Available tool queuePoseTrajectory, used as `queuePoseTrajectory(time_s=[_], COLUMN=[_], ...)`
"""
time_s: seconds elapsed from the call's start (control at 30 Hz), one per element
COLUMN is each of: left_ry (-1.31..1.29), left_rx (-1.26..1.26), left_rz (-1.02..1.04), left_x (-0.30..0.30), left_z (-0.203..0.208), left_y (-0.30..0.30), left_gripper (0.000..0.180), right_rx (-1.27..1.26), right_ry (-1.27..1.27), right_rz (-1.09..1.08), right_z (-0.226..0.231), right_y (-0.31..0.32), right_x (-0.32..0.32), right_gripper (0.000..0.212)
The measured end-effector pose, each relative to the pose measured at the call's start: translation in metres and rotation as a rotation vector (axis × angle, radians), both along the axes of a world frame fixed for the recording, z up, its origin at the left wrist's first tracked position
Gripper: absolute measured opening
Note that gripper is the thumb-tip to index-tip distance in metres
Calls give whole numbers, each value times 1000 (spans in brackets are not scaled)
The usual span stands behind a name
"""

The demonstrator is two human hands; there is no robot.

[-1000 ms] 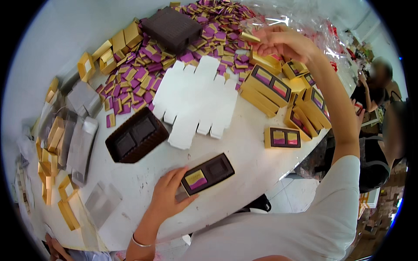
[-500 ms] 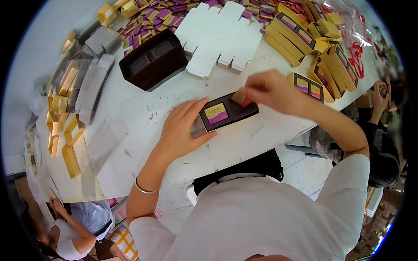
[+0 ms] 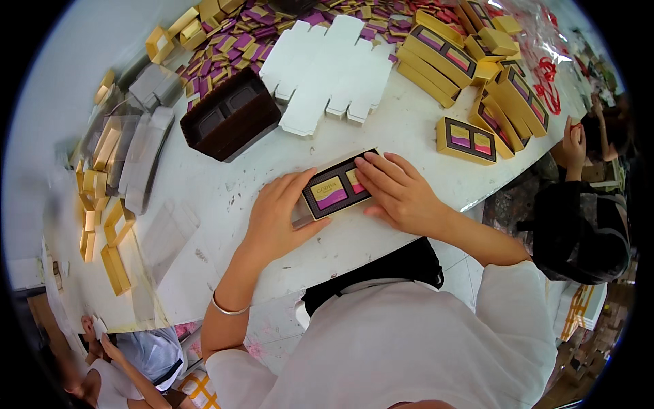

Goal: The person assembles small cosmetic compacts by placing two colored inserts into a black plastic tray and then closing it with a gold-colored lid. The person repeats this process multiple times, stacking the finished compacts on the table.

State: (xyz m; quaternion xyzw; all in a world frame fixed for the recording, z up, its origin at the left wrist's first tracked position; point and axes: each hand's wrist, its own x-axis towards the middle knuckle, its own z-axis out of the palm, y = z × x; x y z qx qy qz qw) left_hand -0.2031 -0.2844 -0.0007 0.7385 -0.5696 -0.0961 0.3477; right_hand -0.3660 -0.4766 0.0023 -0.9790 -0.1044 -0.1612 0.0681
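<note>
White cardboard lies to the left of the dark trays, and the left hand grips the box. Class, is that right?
No: the head view shows the white cardboard to the right of the dark trays, not the left. The left hand does grip the box.

The held box (image 3: 337, 185) has a matt, dark plastic-looking insert (image 3: 353, 199).

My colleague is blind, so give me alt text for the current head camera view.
The left hand holds a small box while the right hand covers part of one of its two colourful squares. Beyond are dark trays, white cardboard and filled boxes.
</note>
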Motion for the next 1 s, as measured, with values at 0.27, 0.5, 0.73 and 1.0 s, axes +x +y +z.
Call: queuePoseTrajectory(time_s=[0.27, 0.5, 0.73, 1.0], left_ry=[25, 85, -19, -139], left_rx=[2, -230, -252, -415], left_rz=[-57, -122, -15, 550], left_x=[0, -28, -19, 18], left_z=[2, 28, 38, 51], left_y=[5, -5, 22, 97], left_gripper=[66, 72, 60, 17], right_rx=[371, 178, 31, 341], right_ry=[-81, -389, -279, -410], right_rz=[23, -426, -619, -273], right_z=[-2, 49, 44, 3], right_y=[-6, -73, -110, -20], right_x=[0, -79, -97, -73], right_gripper=[47, 45, 51, 34])
